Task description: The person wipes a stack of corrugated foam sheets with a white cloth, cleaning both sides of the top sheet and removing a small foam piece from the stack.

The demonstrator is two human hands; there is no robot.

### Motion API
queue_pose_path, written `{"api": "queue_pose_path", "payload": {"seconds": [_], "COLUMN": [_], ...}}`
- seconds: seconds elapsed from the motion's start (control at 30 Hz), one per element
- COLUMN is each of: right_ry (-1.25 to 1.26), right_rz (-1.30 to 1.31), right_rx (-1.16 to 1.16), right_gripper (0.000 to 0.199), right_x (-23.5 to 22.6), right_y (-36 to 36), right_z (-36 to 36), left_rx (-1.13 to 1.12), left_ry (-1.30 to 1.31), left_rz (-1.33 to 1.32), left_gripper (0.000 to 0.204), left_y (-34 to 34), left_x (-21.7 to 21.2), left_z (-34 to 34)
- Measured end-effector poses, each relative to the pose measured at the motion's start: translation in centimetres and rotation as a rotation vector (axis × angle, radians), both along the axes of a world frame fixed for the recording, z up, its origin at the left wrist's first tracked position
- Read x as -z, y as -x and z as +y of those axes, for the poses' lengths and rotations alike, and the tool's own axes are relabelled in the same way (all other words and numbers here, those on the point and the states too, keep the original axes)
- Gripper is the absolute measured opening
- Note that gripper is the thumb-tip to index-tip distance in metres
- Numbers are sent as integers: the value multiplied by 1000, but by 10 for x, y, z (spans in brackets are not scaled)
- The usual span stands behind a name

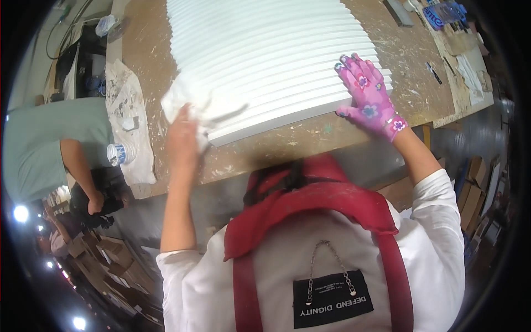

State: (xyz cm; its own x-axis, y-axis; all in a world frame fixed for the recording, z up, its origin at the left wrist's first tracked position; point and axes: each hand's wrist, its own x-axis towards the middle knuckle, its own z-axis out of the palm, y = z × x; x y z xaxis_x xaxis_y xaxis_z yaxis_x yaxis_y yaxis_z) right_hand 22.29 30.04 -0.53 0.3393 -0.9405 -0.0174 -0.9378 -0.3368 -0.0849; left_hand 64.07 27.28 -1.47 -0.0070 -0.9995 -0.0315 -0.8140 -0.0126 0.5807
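Note:
A white ridged panel (271, 66), or a row of white slats laid side by side, lies on the brown worktable. At its near left corner my bare left hand (183, 135) is closed on a white cloth (180, 91), which rests against the panel's edge. The hand is slightly blurred, and the cloth hides part of its fingers. My right hand (366, 99) wears a pink flowered glove. It lies flat near the panel's right edge, fingers stretched out over the ridges and thumb by the near edge.
Paint-marked brown board covers the worktable (149, 33). To the left are a stained white sheet (126, 88) and a white-and-blue cup (117, 154), with a person in green (55, 144) beside them. A plastic bottle (445, 14), a grey block (398, 12) and a pen (433, 73) are at right.

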Motion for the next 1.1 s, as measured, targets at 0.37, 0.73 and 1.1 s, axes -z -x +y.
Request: {"api": "queue_pose_path", "payload": {"seconds": [0.37,0.73,1.1], "right_ry": [43,43,7], "right_rz": [8,59,18], "right_rx": [-53,-157,-191], "right_gripper": [80,86,90], "right_x": [5,-2,4], "right_y": [4,6,-3], "right_z": [2,-12,-29], "left_rx": [627,379,41], "left_ry": [535,599,197], "left_rz": [-251,-203,-216], "left_gripper": [13,24,24], "left_y": [91,87,-32], "left_x": [2,-60,-4], "left_z": [-42,-37,-12]}}
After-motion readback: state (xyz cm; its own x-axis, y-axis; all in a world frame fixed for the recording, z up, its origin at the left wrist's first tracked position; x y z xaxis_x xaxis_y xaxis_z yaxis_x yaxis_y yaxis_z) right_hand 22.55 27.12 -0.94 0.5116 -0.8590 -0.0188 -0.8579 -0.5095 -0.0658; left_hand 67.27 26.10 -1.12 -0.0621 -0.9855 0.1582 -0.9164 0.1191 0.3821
